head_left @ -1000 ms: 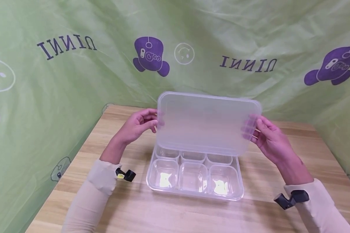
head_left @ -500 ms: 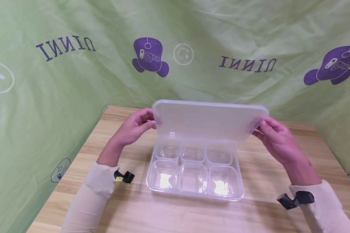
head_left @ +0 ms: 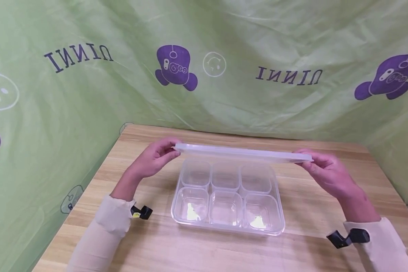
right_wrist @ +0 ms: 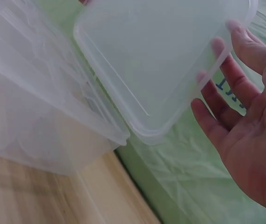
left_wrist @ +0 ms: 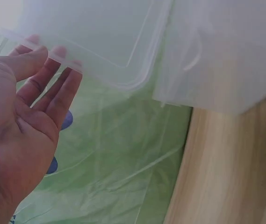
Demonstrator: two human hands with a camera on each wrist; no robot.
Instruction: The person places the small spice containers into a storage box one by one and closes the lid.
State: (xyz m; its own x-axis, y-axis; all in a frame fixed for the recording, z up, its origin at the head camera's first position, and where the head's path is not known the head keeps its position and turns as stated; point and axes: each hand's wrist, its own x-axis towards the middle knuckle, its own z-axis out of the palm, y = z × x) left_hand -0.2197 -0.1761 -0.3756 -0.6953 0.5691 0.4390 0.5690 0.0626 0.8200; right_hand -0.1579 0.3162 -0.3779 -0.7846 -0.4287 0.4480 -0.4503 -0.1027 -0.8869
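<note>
A translucent plastic lid point(head_left: 241, 152) hangs above the back of a clear food storage box point(head_left: 227, 226), seen nearly edge-on in the head view. My left hand point(head_left: 158, 156) pinches the lid's left edge between thumb and fingers. At the opposite end, my right hand point(head_left: 329, 172) grips the right edge the same way. The box sits on the table with several small clear compartments in two rows; through the lid the back row looks hazy. Both wrist views show the lid point(left_wrist: 100, 37) apart from the box wall point(right_wrist: 44, 107), fingertips behind its rim.
The wooden table point(head_left: 204, 253) extends around the box on all sides. Green fabric point(head_left: 244, 105) with purple prints hangs close behind the table's back edge and along its sides. A small black camera point(head_left: 350, 237) is strapped at each wrist.
From standing tilted up and facing the camera, the lid has swung down toward level, its upper edge dropping. Both hands keep hold of it; the right hand has shifted slightly right and down.
</note>
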